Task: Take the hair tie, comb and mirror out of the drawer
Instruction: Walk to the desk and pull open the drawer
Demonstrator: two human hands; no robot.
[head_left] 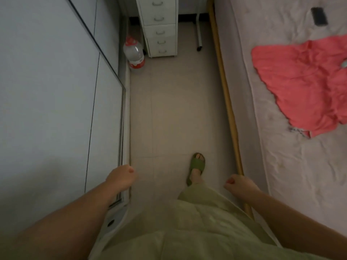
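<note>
A white chest of drawers (pixel 159 27) with several closed drawers and metal handles stands at the far end of a narrow floor strip. No hair tie, comb or mirror is in sight. My left hand (pixel 121 178) hangs low at the left beside the wardrobe edge, fingers curled into a loose fist with nothing in it. My right hand (pixel 238 185) hangs at the right near the bed's wooden rail, also curled and holding nothing. Both hands are far from the drawers.
A pale wardrobe (pixel 56 91) lines the left side. A large water bottle (pixel 134 54) with a red cap stands beside the chest. The bed (pixel 293 166) on the right carries a red cloth (pixel 308 87) and a dark phone (pixel 318 15). My foot in a green slipper (pixel 196 167) is on the tiled floor.
</note>
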